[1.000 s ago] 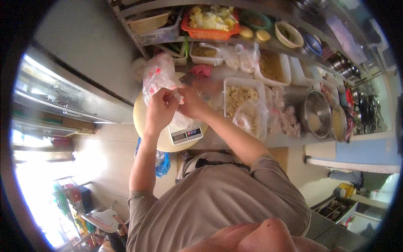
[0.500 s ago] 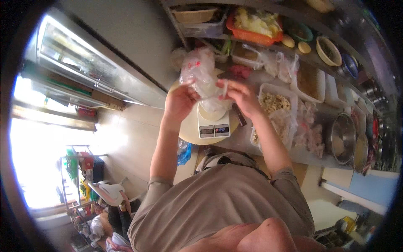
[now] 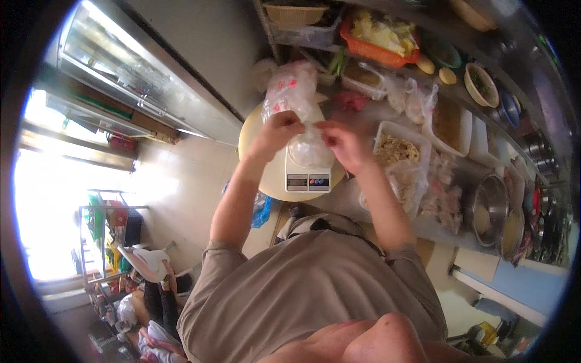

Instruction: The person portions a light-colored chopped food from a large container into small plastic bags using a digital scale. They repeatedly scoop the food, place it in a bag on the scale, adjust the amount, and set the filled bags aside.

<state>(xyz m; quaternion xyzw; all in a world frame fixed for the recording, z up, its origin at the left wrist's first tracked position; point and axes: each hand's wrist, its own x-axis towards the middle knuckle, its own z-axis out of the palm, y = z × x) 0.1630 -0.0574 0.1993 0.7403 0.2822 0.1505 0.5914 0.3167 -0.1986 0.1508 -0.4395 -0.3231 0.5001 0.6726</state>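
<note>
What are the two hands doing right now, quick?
Left hand: closed, pinching the clear plastic bag over the kitchen scale.
Right hand: closed, pinching the same bag.

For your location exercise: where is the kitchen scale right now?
In the head view, the scale sits at centre on the round board, under the bag held by both hands, left of the white tray.

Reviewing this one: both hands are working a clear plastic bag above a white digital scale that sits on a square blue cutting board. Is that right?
Not quite. In the head view both hands, left and right, do work the clear plastic bag above the white digital scale, but the scale sits on a round, pale cream cutting board, not a square blue one.
</note>
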